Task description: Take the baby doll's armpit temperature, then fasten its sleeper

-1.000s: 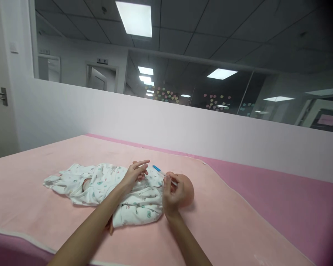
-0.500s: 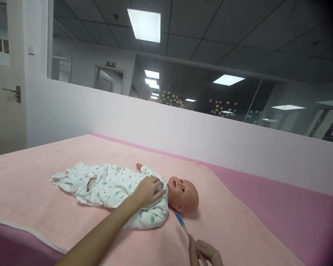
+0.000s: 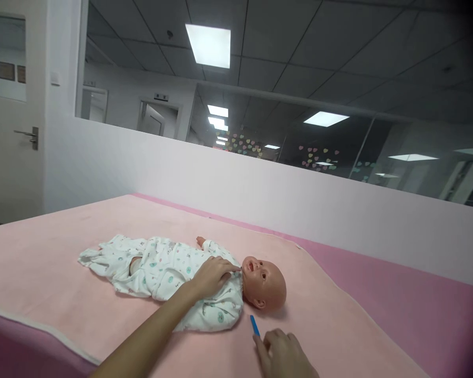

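Note:
A baby doll point(image 3: 265, 283) in a white patterned sleepsuit point(image 3: 161, 268) lies on its back on a pink blanket point(image 3: 63, 294), head to the right. My left hand point(image 3: 213, 275) rests flat on the doll's chest, fingers spread near the collar. My right hand point(image 3: 281, 354) sits low on the blanket just below the doll's head, fingers curled over a thin stick with a blue tip point(image 3: 254, 324), which pokes out toward the doll's neck. Most of the stick is hidden under the hand.
The blanket lies over a darker pink mattress point(image 3: 410, 315) that reaches to a white half-wall point(image 3: 299, 205). Above the wall, glass panes show an office corridor. A door with a lever handle point(image 3: 27, 135) stands at the far left.
My right hand has drawn the blue-tipped stick away from the doll's face down to the blanket. My left hand has settled flat on the doll's chest. The view has shifted left.

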